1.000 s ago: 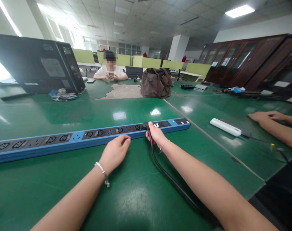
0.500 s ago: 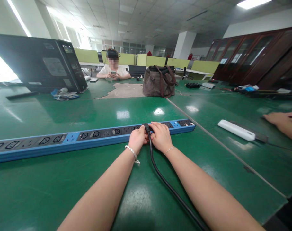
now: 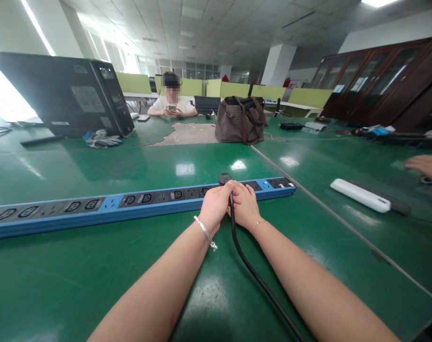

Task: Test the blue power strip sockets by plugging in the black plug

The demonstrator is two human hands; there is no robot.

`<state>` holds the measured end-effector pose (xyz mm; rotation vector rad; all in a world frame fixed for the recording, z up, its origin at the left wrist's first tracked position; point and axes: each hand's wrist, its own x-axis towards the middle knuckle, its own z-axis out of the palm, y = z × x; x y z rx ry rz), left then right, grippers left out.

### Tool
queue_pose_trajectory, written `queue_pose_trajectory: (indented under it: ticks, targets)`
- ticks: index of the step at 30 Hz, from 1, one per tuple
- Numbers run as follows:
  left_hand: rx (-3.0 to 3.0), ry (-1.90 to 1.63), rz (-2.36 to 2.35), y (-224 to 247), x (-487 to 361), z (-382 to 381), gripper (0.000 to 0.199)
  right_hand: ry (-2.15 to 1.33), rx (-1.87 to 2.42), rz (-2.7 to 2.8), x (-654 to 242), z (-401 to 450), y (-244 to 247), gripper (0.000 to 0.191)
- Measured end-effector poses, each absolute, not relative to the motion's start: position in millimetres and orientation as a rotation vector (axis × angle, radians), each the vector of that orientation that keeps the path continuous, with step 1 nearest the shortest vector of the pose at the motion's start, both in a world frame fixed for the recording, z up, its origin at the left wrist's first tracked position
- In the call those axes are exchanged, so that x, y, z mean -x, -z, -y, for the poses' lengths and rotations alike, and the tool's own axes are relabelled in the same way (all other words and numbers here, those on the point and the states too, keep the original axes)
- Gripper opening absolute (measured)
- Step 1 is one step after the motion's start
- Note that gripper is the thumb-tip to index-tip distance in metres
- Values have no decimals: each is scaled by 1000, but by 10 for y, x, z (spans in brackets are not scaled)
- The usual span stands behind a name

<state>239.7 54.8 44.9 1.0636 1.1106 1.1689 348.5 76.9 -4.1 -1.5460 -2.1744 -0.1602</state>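
A long blue power strip (image 3: pixel 155 206) with black socket faces lies across the green table. Over its right half, a black power plug (image 3: pixel 225 178) shows just beyond my fingers. My left hand (image 3: pixel 215 202) is closed round the cord end of this plug, thumb on top. Pressed against it, my right hand (image 3: pixel 247 204) is also closed at the plug's cord end; its fingertips are partly hidden. The thick black cord (image 3: pixel 253 270) runs from between my hands toward me. Whether the plug's pins touch a socket is hidden.
A white bar-shaped device (image 3: pixel 360 194) lies to the right, near another person's hand (image 3: pixel 427 167). Farther back are a brown bag (image 3: pixel 237 121), gloves (image 3: pixel 101 139) and a black computer case (image 3: pixel 83 97). Another person (image 3: pixel 171 102) sits across, holding a phone.
My left hand has slid over the plug's cord end, and more of the plug's head shows beyond my fingers. The other person's hand at right has shifted.
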Motion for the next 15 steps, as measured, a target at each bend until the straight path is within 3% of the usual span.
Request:
queue_pose_trajectory:
  ticks: [5,9,15]
  targets:
    - [-1155,-1272,-1096,-768,-2229,-395,38,165,1534,2178,-3493,-789,62,51]
    - [-936,-1420,-1152,-952,-1558,-381,35,160,1517,2141,-3498,-816,99,55]
    - [-783,-1087,-1263,-969,-589,-364,32,138,1503,2116,-3493,-823,101,54]
